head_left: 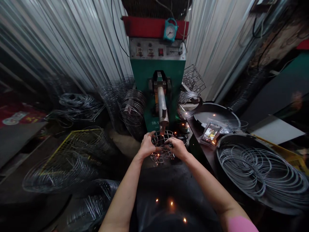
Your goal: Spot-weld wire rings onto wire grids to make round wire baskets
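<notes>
A round wire basket [161, 149] sits under the metal electrode arm [162, 109] of a green and red spot-welding machine [156, 64]. My left hand [146, 145] grips the basket's left rim with the fingers curled over the wire. My right hand [178, 147] holds its right rim the same way. Orange sparks glow at the electrode tip, under the basket and on the dark surface near me.
Stacks of wire frames [131, 108] and wire baskets [62, 161] fill the left. On the right, a tray of loose wire rings [260, 170], a dark round pan [217, 114] and a phone [211, 132] lie on a bench. Corrugated metal walls stand behind.
</notes>
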Available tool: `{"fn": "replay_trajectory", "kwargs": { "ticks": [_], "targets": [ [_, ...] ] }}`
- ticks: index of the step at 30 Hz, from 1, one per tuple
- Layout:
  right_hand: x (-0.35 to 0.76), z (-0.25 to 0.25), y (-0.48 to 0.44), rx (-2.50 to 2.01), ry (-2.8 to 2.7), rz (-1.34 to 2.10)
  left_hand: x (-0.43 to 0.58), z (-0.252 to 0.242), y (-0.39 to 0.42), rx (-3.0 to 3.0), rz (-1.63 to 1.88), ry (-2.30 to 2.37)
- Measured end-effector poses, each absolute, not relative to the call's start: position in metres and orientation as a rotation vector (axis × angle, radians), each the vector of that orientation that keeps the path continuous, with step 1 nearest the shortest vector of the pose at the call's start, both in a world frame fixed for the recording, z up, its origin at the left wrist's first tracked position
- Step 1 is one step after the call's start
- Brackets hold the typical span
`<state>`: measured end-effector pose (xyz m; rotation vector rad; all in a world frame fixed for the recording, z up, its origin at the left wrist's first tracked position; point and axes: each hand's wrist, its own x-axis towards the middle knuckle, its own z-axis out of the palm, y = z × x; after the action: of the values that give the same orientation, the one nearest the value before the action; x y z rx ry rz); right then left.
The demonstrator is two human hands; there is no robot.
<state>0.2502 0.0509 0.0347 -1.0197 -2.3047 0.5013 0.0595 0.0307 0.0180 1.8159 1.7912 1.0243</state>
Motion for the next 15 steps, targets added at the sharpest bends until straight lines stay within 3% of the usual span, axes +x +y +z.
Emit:
{"fn": "replay_trajectory", "kwargs": {
  "ticks": [9,15],
  "targets": [
    [0.235,0.040,0.065,-1.177,-2.196,0.479,0.056,0.024,0.050,1.727,0.981,1.911],
    [0.245,0.034,0.035,-1.234,-1.622,1.027,0.059,0.023,0.047,1.765,1.039,1.970]
  ]
}}
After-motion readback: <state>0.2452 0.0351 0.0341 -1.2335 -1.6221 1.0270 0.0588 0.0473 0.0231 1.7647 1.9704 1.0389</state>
